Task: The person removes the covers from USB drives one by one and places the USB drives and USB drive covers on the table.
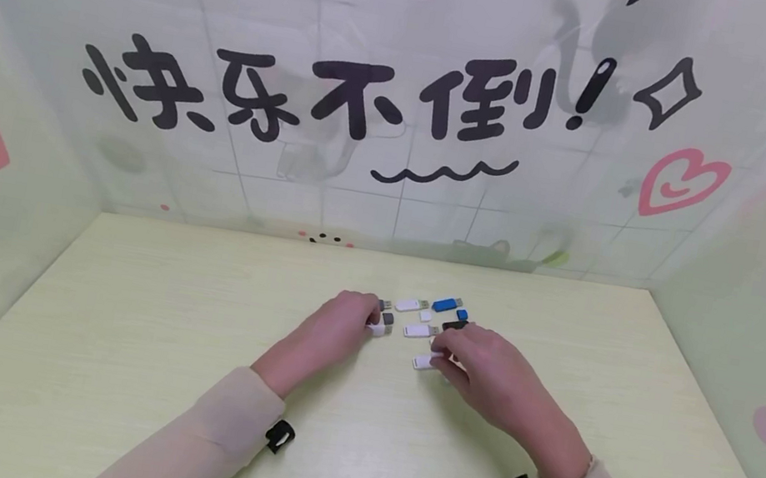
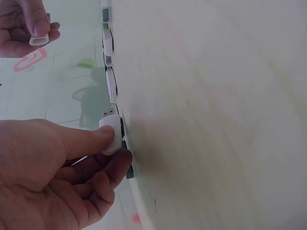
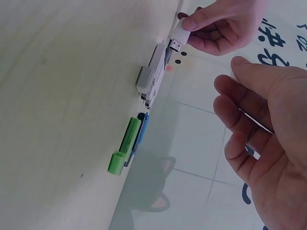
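Note:
My left hand (image 1: 329, 332) pinches a white USB stick (image 2: 111, 132) between thumb and fingers, its metal plug bare. A small white cap (image 2: 39, 40) is held between the thumb and fingers of my right hand (image 1: 497, 376), its hollow end showing in the left wrist view. Between the hands lie white USB sticks (image 1: 417, 330), a blue USB stick (image 1: 445, 305) and small loose caps, one white (image 1: 425, 315), one blue (image 1: 461, 315). A green USB stick (image 3: 129, 135) with a green cap (image 3: 116, 163) shows in the right wrist view; the right hand hides it from the head camera.
The pale wooden table (image 1: 141, 368) runs back to a translucent wall (image 1: 328, 204) printed with black characters. Side panels with pink hearts stand left and right. A dark grey cap (image 1: 388, 319) lies close to the left fingertips.

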### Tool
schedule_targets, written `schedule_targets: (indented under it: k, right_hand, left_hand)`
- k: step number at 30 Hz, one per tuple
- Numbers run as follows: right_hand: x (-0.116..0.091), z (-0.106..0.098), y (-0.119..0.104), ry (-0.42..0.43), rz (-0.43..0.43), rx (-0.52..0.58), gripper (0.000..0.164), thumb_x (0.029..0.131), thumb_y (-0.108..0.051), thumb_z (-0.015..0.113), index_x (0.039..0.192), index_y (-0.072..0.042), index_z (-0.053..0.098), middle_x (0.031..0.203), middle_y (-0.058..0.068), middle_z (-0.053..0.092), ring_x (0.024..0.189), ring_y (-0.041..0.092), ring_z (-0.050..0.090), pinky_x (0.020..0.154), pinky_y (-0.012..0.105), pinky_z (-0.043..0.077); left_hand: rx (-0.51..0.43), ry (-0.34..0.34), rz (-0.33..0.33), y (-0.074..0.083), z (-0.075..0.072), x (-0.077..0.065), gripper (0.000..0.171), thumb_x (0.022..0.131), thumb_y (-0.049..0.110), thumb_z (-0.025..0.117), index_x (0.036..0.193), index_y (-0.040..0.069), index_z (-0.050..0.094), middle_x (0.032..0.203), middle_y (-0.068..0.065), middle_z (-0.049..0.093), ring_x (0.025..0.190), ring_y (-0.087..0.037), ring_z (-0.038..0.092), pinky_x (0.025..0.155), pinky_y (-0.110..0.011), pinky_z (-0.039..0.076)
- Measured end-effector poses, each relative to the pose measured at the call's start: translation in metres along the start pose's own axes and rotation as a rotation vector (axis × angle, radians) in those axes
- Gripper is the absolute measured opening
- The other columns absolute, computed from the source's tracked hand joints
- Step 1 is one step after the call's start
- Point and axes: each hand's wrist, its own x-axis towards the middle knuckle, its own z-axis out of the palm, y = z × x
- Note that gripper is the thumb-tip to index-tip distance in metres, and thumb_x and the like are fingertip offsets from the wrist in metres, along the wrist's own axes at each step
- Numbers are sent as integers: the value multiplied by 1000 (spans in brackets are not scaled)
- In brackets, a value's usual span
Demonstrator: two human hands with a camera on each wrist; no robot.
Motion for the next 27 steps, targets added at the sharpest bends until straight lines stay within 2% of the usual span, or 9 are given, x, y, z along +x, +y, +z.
schedule_targets:
  k: [12,20,27]
  right_hand:
    - [-2,2,-1,42,-39,-25,15,85,-16,79,95,-15,69,87,-9,63,74,6,53,65,23,48]
    - [-1,4,0,65,-68,-38,14,84,-17,79,95,-15,69,86,-9,63,74,6,53,65,24,47]
    - [1,3,0,41,-65,-52,13,86,-18,78,96,-15,70,87,-9,64,76,7,54,67,26,48]
  left_hand:
    - [8,-73,-87,8,1,5,8,92,7,67,100,4,67,92,-4,66,78,-15,58,72,-29,51]
    - [58,-88,-100,9,2,5,11,94,9,66,102,3,70,90,-4,60,78,-16,55,72,-29,50]
    - [86,-88,-87,8,3,6,15,97,11,62,106,3,71,93,-4,58,81,-15,54,74,-28,50]
